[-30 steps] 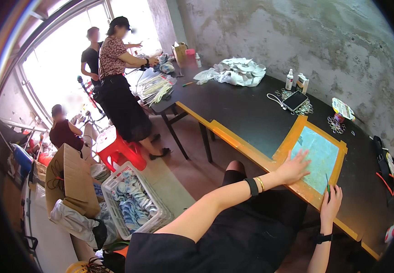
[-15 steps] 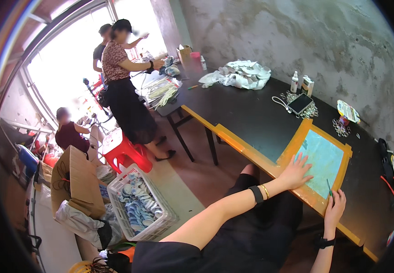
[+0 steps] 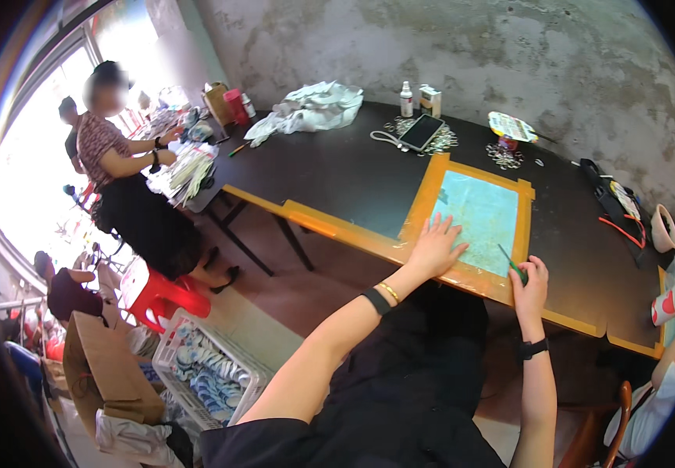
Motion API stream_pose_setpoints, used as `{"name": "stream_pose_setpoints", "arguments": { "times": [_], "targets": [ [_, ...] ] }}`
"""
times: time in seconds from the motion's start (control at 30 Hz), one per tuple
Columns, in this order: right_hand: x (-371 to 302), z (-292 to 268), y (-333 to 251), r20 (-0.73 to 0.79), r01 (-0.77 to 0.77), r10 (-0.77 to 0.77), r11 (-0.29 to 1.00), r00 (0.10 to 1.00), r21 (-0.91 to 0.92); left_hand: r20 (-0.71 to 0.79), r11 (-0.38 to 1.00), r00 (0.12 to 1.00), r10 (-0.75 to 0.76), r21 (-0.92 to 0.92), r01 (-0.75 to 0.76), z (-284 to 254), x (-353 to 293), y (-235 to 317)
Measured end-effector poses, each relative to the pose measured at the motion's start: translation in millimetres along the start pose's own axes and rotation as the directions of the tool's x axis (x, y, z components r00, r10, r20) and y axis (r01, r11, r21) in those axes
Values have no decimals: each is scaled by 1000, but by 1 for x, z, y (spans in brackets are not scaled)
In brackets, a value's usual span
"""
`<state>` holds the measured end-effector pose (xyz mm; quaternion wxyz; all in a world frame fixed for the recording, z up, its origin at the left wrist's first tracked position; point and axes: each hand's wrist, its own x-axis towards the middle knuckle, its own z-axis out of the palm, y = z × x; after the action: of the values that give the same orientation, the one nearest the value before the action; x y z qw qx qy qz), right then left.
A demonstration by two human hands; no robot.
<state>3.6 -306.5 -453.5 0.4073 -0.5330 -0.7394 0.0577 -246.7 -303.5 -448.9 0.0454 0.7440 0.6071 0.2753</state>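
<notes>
Head view: both hands working at a pale green mat point(image 3: 479, 220) framed in orange tape on the dark bench point(image 3: 337, 171).
Unlike a second ago, the view is sitting more squarely over the mat. White crate point(image 3: 209, 373) on the floor is holding blue-and-white pieces; left hand point(image 3: 435, 248) is pressing flat, released; right hand point(image 3: 530, 282) is grasping a green-handled tool point(image 3: 513, 265).

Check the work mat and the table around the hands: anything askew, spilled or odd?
Nothing looks spilled or broken. The pale green mat lies flat in its orange tape border; the left hand presses its near edge, and the right hand holds a thin green tool. Small metal rings lie scattered loose beyond the mat.
</notes>
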Motion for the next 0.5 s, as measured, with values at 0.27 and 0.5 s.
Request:
{"name": "stream_pose_setpoints", "arguments": {
  "times": [0.27, 0.5],
  "targets": [
    [2, -2, -10, 47, 7, -4, 998, 999, -62, 6, 1000, 1000, -6, 29, 6, 1, 0, 1],
    [4, -4, -17, 66, 12, -7, 997, 998, -71, -35, 999, 999, 19, 49, -17, 2, 0, 0]
  ]
}}
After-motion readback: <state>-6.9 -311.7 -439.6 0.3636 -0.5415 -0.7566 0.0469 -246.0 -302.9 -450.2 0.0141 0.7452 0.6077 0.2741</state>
